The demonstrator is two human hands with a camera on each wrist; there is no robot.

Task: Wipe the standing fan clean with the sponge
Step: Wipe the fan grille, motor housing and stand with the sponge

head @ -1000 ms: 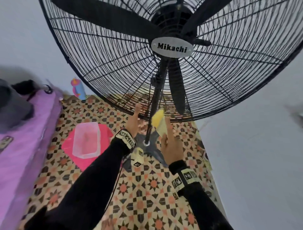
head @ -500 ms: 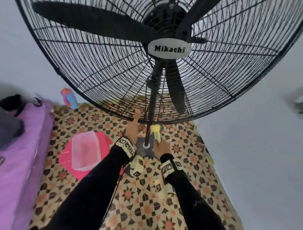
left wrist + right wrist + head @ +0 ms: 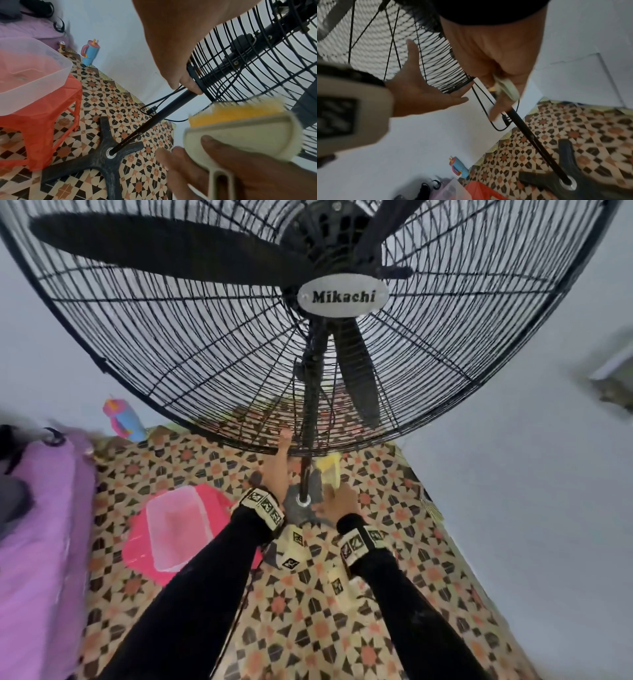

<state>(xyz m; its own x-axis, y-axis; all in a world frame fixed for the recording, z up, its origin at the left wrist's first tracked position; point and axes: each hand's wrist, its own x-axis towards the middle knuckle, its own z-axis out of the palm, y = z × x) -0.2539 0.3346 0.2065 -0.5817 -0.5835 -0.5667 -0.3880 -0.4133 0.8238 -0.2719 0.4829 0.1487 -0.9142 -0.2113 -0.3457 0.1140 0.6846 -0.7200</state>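
Observation:
The black standing fan (image 3: 342, 296) fills the upper part of the head view, its wire cage tilted toward me. My left hand (image 3: 277, 470) rests against the cage's lower rim (image 3: 193, 75), thumb straight up on the front wires, fingers (image 3: 457, 97) under the rim. My right hand (image 3: 340, 499) grips a yellow sponge (image 3: 329, 470) with a cream plastic handle (image 3: 240, 136). It holds the sponge just right of the fan pole (image 3: 310, 405), below the cage and above the cross-shaped base (image 3: 106, 155). The right wrist view is blurred.
A clear plastic tub (image 3: 176, 525) sits on a pink-red stool (image 3: 42, 121) left of the base. A blue cup (image 3: 123, 419) stands by the wall. A purple bed (image 3: 34, 525) runs along the left. The fan's cord (image 3: 159, 102) loops behind the pole.
My right hand has carried the sponge down and away from me, to just under the cage rim beside the pole. The left hand stays on the rim. My head has moved closer to the fan.

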